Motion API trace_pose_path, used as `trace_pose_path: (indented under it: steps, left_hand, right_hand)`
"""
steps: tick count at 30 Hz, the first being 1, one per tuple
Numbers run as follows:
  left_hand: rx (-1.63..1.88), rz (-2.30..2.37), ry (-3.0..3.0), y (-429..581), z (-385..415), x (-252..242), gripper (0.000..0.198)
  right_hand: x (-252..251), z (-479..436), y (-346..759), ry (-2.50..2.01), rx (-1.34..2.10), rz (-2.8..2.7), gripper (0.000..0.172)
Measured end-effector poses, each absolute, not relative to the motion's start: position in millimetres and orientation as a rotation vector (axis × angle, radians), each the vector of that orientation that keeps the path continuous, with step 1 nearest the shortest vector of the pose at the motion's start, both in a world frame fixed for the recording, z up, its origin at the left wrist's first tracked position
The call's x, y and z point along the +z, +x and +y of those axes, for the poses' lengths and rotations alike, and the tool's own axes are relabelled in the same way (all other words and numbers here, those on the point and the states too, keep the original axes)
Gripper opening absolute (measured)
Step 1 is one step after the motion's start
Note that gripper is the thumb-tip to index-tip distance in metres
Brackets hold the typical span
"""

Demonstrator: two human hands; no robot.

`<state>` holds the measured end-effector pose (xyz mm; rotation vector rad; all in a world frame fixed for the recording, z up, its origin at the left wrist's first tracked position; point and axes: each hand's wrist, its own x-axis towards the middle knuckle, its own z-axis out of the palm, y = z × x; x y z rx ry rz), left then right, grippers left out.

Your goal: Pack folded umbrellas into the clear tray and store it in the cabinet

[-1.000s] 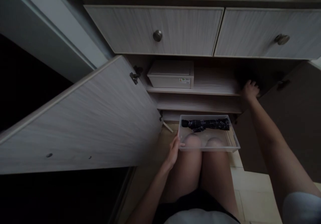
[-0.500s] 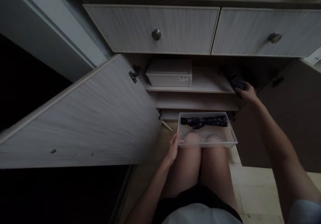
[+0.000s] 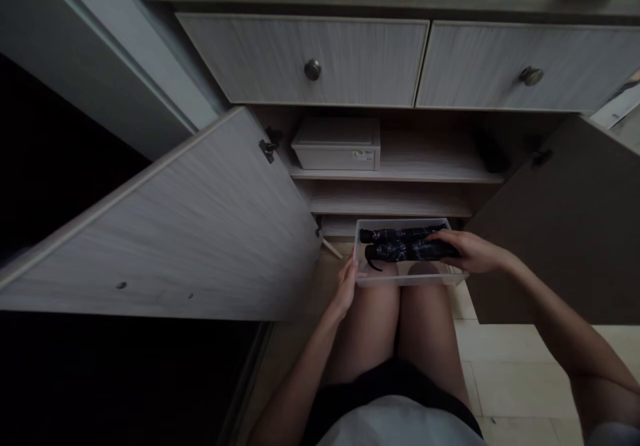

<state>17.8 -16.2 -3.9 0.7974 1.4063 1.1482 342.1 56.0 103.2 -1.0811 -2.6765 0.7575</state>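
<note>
A clear plastic bin (image 3: 400, 279) rests on my knees. My left hand (image 3: 347, 278) grips its left wall. Across the far side of the bin lies a folded dark plaid umbrella (image 3: 387, 235). My right hand (image 3: 467, 249), at the bin's right end, is closed on the end of a second folded dark plaid umbrella (image 3: 400, 253), which lies in front of the first with its strap loop hanging to the left. Whether this second one touches the bin's floor I cannot tell.
The cabinet doors stand open to the left (image 3: 200, 233) and right (image 3: 560, 233). A lidded white box (image 3: 340, 153) sits on the upper shelf (image 3: 430, 163); a dark item (image 3: 493, 153) stands at its right end. Two drawers with round knobs (image 3: 313, 69) are above.
My right hand has come from the shelf's right end down to the bin, bringing the second umbrella with it. My left hand still holds the bin's left side.
</note>
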Motion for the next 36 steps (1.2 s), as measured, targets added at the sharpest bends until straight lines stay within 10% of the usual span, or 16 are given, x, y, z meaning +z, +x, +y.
trace_pose_path:
  steps: [15, 23, 36]
  left_hand:
    - [1.138, 1.413, 0.897, 15, -18, -6, 0.062]
    - [1.143, 1.415, 0.879, 14, -17, -12, 0.063]
    - [1.091, 1.483, 0.912, 15, -14, -16, 0.075]
  right_hand:
    - [48, 63, 307, -1.269, 0.123, -2.822, 0.031]
    - [61, 91, 326, -1.184, 0.387, -2.668, 0.039]
    - [116, 250, 443, -2.447, 0.176, -1.593, 0.061]
